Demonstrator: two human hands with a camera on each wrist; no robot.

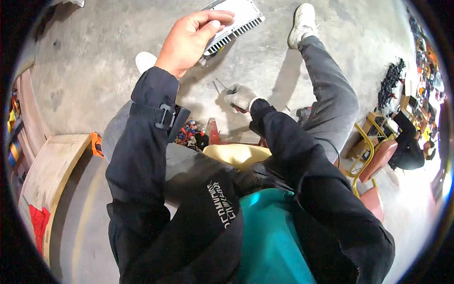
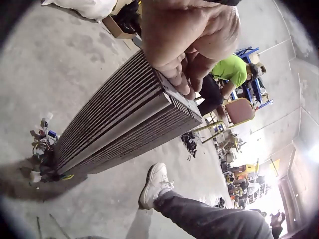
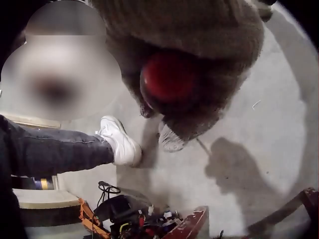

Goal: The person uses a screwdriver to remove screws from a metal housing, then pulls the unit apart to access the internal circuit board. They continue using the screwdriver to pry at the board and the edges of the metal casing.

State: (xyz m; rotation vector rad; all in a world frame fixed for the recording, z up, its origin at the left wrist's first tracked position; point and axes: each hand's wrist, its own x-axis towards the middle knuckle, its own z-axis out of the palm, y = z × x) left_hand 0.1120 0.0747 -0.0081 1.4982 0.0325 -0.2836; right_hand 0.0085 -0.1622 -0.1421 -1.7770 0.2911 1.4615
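My bare left hand (image 1: pixel 182 42) rests its fingers on the top end of a grey finned metal heat-sink casing (image 2: pixel 114 114). The casing stands on end, tilted, above the concrete floor. Loose wires and connectors (image 2: pixel 45 142) show at its lower end. My right hand (image 1: pixel 241 97), in a knitted glove, grips a screwdriver (image 3: pixel 169 79) by its red, dark-edged handle. Its thin shaft (image 1: pixel 219 84) points toward the floor below the casing. Glove fingers cover most of the handle, and the shaft's tip is apart from the casing in the head view.
Between my legs is a yellow seat (image 1: pixel 236 155), with a red metal bar (image 1: pixel 214 131) and a heap of small parts (image 1: pixel 191 135) beside it. A wooden bench (image 1: pixel 56 165) stands left. At right are pink chairs (image 1: pixel 378 161), black cables (image 1: pixel 391 83) and another person (image 1: pixel 409 146).
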